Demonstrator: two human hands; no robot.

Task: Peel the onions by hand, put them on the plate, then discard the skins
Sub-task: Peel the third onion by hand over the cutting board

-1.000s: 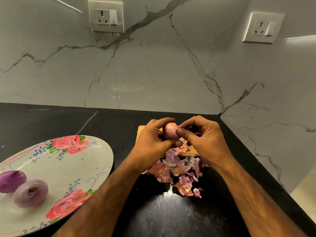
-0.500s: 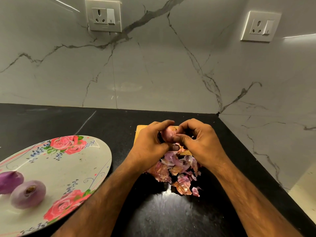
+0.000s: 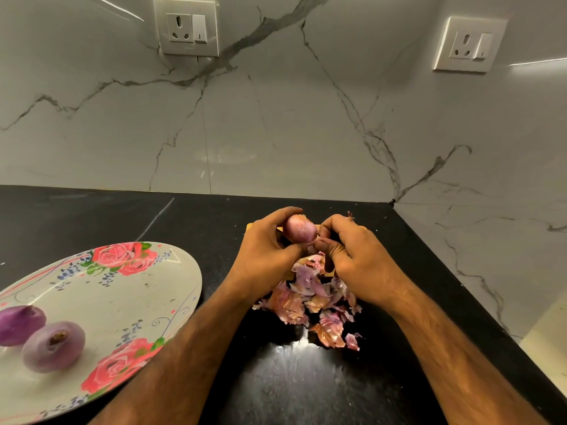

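Note:
My left hand (image 3: 265, 253) grips a small pinkish-purple onion (image 3: 299, 229) above a pile of torn onion skins (image 3: 313, 299). My right hand (image 3: 352, 256) is just right of the onion with curled fingers, pinching a scrap of skin whose tip shows above the knuckles. Both thumbs meet under the onion. At the left, a rose-patterned plate (image 3: 122, 289) holds two peeled onions, one (image 3: 53, 346) nearer me and another (image 3: 18, 323) at the frame's left edge.
A wooden cutting board (image 3: 249, 226) lies under my hands and the skins, mostly hidden. The black counter (image 3: 92, 216) ends at marble walls that meet in a corner at the right. Two wall sockets (image 3: 187, 26) sit above. The counter's right edge (image 3: 503, 338) drops off.
My right hand has drawn slightly right of the onion, pulling a scrap of skin away. More of the onion's bare surface shows. The left hand keeps its hold.

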